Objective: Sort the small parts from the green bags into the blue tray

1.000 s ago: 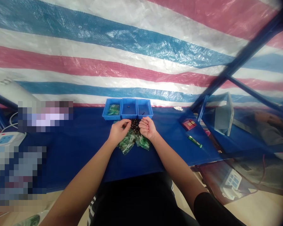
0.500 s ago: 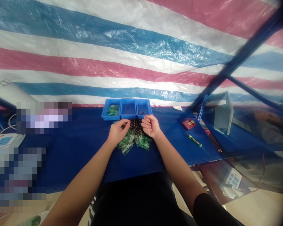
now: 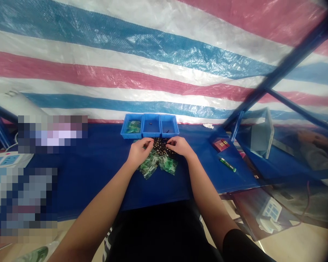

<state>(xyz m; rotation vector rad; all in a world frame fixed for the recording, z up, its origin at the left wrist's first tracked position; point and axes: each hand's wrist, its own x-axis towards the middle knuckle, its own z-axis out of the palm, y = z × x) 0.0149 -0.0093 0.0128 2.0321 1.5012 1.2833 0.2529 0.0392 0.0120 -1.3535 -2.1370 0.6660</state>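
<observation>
A heap of small dark and brass-coloured parts [image 3: 159,146] lies between my hands on the blue table. At its left edge, my left hand [image 3: 140,150] has thumb and fingertips pinched together; whatever they hold is too small to name. My right hand [image 3: 179,146] reaches the heap's right side with thumb and forefinger closed, and what is between them cannot be made out. Just in front of the heap are small clear bags with green contents [image 3: 149,165]. Behind it stand three blue bins: the left bin [image 3: 125,136] holds green bags, the middle bin [image 3: 151,134] and right bin [image 3: 170,133] hold tiny dark pieces.
On the right of the table [image 3: 98,174] lie a red box [image 3: 221,145] and a green tube [image 3: 227,165]. A blue metal frame [image 3: 236,125] rises there, with another person's arm beyond. A striped sheet [image 3: 142,80] hangs behind. A white power strip [image 3: 11,159] sits at left.
My right hand has come down from in front of the right bin to the heap, turning palm downward. My left hand stays pinched beside the heap. The view has shifted slightly.
</observation>
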